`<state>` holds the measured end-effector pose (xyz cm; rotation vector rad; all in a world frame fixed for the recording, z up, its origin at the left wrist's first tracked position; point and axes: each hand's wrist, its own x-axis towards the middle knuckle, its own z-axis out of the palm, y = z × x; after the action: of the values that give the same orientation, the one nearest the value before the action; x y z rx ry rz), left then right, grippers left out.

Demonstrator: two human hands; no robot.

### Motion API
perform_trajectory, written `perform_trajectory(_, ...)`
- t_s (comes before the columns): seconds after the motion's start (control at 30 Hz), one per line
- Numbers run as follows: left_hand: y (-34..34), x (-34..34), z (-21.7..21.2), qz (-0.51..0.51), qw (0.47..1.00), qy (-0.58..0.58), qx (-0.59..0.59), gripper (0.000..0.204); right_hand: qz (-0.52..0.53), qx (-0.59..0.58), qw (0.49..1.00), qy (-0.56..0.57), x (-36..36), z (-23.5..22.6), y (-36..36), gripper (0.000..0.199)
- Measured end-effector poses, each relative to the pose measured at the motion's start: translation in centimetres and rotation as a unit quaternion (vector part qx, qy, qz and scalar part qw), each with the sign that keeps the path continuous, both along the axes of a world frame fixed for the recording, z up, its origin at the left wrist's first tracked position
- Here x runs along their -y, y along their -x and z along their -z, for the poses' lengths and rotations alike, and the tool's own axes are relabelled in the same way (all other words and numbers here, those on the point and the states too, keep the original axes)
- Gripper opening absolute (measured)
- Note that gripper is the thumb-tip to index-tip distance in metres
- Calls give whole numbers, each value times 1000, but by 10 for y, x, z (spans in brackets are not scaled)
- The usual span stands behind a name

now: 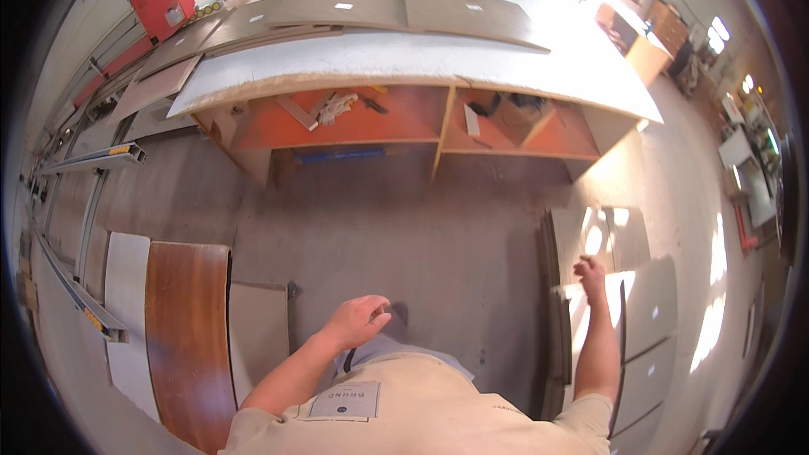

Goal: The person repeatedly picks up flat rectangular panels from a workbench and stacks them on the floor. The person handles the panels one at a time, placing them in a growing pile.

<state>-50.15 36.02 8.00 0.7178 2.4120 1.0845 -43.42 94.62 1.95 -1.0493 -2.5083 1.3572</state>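
Observation:
My left hand [360, 320] hangs in front of my waist, its fingers loosely curled with a gap to the thumb and nothing in it. My right arm reaches out over a stack of grey-brown boards [573, 240] on the floor at my right. Above these boards my right hand [590, 276] has its fingers half bent and apart, with no object visible in it. Whether its fingertips touch the boards I cannot tell. More grey panels [653, 312] with small white labels lie beside the stack.
Ahead stands a long white-topped workbench [362, 57] bearing labelled grey panels [337, 4]. Gloves [335, 107] and tools lie on its orange shelf [404, 128]. At left are a brown wood-grain board [187, 329], a white board [128, 312] and metal rails [80, 295].

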Motion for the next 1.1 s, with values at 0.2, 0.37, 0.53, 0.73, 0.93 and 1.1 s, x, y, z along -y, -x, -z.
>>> perform_trajectory(0.2, 164, -34, 23, -71, 992, -16, -102, 25, -109, -37, 957, -267, -95, -77, 266, 32)
perform_trajectory(0.37, 301, -46, -17, -119, 984, 18, -134, 23, -124, -33, 902, -412, -218, -69, 450, 34)
perform_trajectory(0.53, 447, -44, -54, -169, 951, 1, -258, 21, -69, -106, 958, -256, -361, -7, 636, 45)
perform_trajectory(0.73, 630, -9, -88, -264, 900, 78, -337, 22, -56, -85, 987, -128, -356, 30, 797, 49)
perform_trajectory(0.93, 780, 76, -115, -415, 840, 161, -310, 38, -106, -134, 979, -114, -268, -15, 800, 54)
perform_trajectory(1.1, 909, 95, -129, -416, 832, 264, -254, 64, -125, -174, 960, -179, -141, -50, 806, 60)
